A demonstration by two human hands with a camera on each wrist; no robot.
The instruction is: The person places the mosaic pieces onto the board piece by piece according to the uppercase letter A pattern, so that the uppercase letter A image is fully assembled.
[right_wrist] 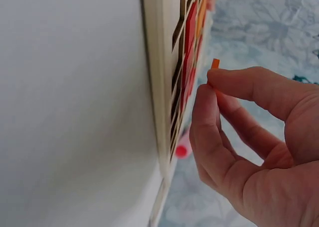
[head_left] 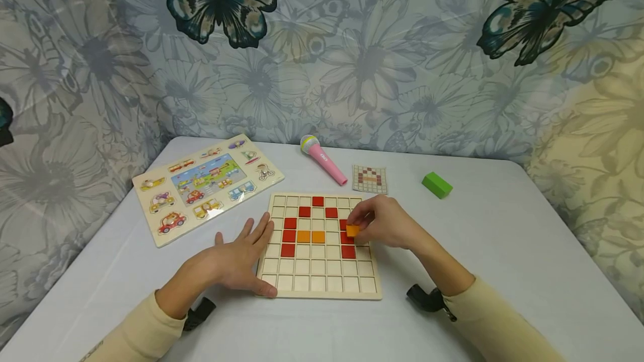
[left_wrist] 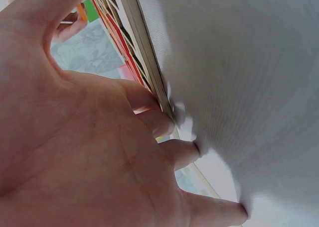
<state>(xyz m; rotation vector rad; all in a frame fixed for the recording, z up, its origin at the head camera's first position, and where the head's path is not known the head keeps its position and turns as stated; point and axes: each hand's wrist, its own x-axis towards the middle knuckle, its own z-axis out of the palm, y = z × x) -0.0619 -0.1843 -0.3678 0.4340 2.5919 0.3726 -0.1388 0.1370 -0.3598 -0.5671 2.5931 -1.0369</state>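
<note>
A wooden grid board (head_left: 319, 284) lies flat on the table, with several red tiles (head_left: 288, 236) and two orange tiles (head_left: 318, 237) in its cells. Between thumb and fingertips my right hand (head_left: 386, 222) pinches another orange tile (head_left: 353, 230), held over the board's right side near the red column. In the right wrist view that tile (right_wrist: 215, 63) shows edge-on, apart from the board. My left hand (head_left: 236, 264) rests with spread fingers along the board's left edge, thumb at the near left corner. The left wrist view shows its fingertips reaching the white tablecloth.
A vehicle puzzle board (head_left: 156, 183) lies at the back left. Behind the grid board are a pink toy microphone (head_left: 327, 165) and a small pattern card (head_left: 369, 179). A green block (head_left: 437, 185) stands at the back right. Patterned fabric (head_left: 302, 71) rises behind the table.
</note>
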